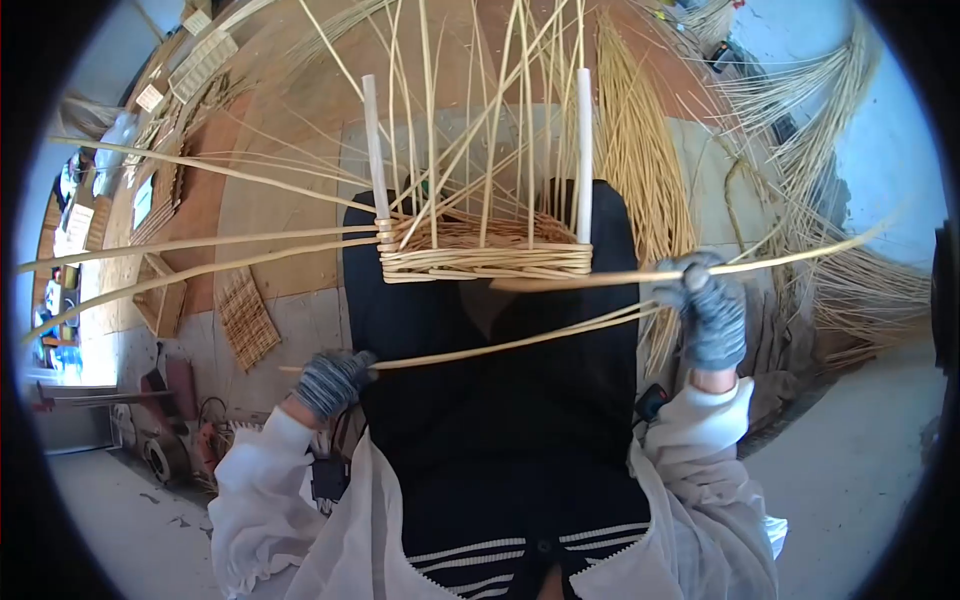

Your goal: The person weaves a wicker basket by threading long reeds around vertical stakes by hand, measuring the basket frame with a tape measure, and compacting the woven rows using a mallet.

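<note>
A partly woven wicker basket (487,262) sits on my lap, with upright stakes rising from it and a pale peeled post (585,150) at each near corner. My left hand (335,384), in a grey knitted glove, is closed around the end of a thin willow rod (500,346). That rod runs across to my right hand (708,318), also gloved and closed. From the right fist a thicker willow rod (590,281) points left, its butt just below the basket's near wall, while its thin tip stretches off to the right. The right fingertips partly hide the rods.
A large bundle of willow rods (650,150) lies right of the basket, with more loose rods (830,120) by the wall. Several long rods (200,243) stick out leftward from the basket. A small woven panel (247,318) and a roll of tape (165,458) are at left.
</note>
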Demonstrator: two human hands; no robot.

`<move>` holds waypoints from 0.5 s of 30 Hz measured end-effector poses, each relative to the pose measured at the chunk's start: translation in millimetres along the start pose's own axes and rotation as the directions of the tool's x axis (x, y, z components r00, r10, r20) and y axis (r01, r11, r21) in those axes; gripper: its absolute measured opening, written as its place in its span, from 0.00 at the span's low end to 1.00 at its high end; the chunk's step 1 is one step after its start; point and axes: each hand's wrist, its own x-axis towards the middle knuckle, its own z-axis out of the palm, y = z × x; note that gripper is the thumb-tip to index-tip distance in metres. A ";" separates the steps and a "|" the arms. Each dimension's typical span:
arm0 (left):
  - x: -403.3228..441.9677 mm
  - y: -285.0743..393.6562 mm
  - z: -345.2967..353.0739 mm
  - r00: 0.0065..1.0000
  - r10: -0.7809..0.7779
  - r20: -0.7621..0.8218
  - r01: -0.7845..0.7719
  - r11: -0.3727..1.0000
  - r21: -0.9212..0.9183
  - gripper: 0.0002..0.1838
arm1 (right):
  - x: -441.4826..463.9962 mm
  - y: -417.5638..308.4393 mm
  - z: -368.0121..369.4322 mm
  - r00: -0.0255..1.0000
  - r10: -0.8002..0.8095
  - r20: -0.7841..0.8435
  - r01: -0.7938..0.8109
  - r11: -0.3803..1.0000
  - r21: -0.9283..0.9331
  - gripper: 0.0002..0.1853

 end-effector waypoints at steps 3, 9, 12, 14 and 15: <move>3.3 17.9 -59.0 0.980 -0.156 0.125 0.134 0.977 0.164 0.18 | 28.8 34.0 -5.9 0.997 0.016 -0.081 -0.021 0.998 -0.055 0.17; 146.7 39.1 -123.3 0.857 0.405 -0.319 -0.268 0.879 0.394 0.19 | 50.5 60.2 -3.0 0.978 0.199 -0.065 -0.185 0.966 0.178 0.10; 98.2 24.5 -96.8 0.862 0.445 -0.245 -0.224 0.766 0.602 0.20 | 53.2 58.3 -4.9 0.960 0.272 -0.062 -0.254 0.944 0.212 0.09; 64.6 -0.8 -69.2 0.925 0.380 -0.026 -0.359 0.893 0.270 0.24 | 50.0 62.2 -2.3 0.960 0.267 -0.088 -0.248 0.952 0.182 0.08; 48.0 -15.7 -45.0 0.946 0.315 -0.072 -0.308 0.946 0.096 0.27 | 49.7 65.1 -2.0 0.952 0.297 -0.080 -0.273 0.936 0.221 0.07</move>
